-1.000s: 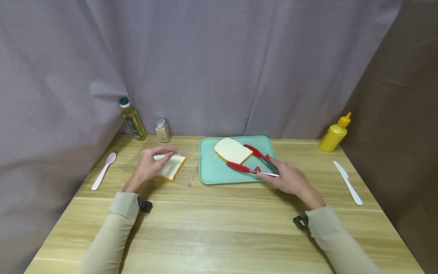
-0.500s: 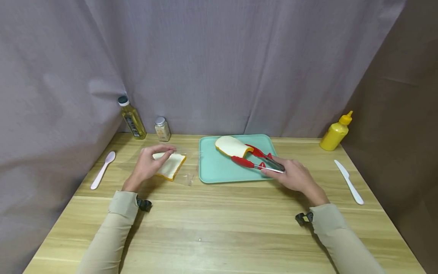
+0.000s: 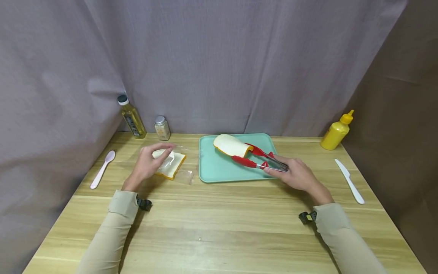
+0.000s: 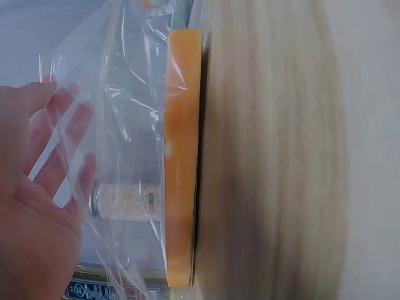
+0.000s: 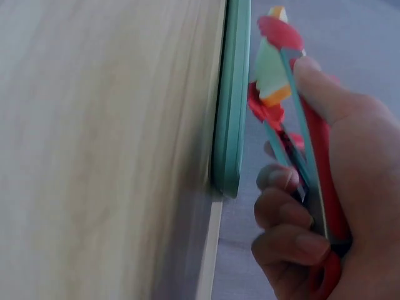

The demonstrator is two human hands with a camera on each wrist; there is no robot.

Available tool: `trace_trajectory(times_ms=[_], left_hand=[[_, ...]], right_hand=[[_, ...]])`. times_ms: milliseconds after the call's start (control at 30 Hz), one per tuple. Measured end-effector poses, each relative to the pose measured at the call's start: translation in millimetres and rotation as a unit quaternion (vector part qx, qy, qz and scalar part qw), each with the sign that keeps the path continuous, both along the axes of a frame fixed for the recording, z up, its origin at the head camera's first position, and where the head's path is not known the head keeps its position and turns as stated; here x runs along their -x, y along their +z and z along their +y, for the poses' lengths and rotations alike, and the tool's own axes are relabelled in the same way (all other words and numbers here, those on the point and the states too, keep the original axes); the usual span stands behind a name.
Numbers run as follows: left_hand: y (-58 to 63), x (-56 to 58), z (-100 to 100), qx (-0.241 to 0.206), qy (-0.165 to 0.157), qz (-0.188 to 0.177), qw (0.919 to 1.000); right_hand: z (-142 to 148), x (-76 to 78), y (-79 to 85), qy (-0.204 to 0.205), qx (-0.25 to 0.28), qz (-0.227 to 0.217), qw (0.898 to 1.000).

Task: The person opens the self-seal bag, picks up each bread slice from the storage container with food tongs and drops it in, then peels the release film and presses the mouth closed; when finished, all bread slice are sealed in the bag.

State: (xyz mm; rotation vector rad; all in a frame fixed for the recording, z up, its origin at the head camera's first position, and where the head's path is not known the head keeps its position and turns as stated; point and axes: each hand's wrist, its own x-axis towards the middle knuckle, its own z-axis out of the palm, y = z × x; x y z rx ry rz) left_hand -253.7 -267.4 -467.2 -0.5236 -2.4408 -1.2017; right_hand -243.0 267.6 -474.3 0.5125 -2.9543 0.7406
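My left hand (image 3: 148, 163) pinches the edge of a clear plastic bag (image 3: 187, 177), its film raised. Inside lies a white bread slice with an orange-brown crust (image 4: 182, 156), flat on the table. My right hand (image 3: 301, 176) grips red-tipped metal tongs (image 3: 243, 161), fingers curled round the handles in the right wrist view. Between the tong tips, a second bread slice (image 3: 230, 145) is squeezed so that its near end arches. That slice is over the mint-green tray (image 3: 215, 172); in the right wrist view it appears raised above the tray's rim.
Behind the bag stand an oil bottle (image 3: 132, 121) and a small seasoning jar (image 3: 162, 129). A pale spoon (image 3: 102, 169) lies at the left. Toward the right are a yellow squeeze bottle (image 3: 336, 133) and a white knife (image 3: 349, 182). A curtain (image 3: 219, 68) closes off the back.
The tongs have closed on the slice on the tray, which was flat and is now bent and lifted slightly. My right hand has shifted a little right. The bag's film has risen at my left fingers.
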Motion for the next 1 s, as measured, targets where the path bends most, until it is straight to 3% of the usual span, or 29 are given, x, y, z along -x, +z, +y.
trace_trajectory(times_ms=[267,533,800,1000], left_hand=[[0.1,-0.2,1,0.009,0.005,0.008,0.9999],[0.9,-0.8,2,0.005,-0.003,0.019,0.9998],[0.4,-0.3,4,0.012,-0.024,-0.012,0.9996],[-1.5,-0.9,3,0.037,-0.038,-0.047,0.9975]], right_hand=[[-7,-4.1,3.2,0.049,0.047,-0.021,0.997],[-23,-13.0,10.5,0.076,0.029,-0.026,0.996],[-31,-20.5,16.4,0.089,-0.001,-0.024,0.996],[-37,-24.9,17.9,0.119,-0.011,0.009,0.993]])
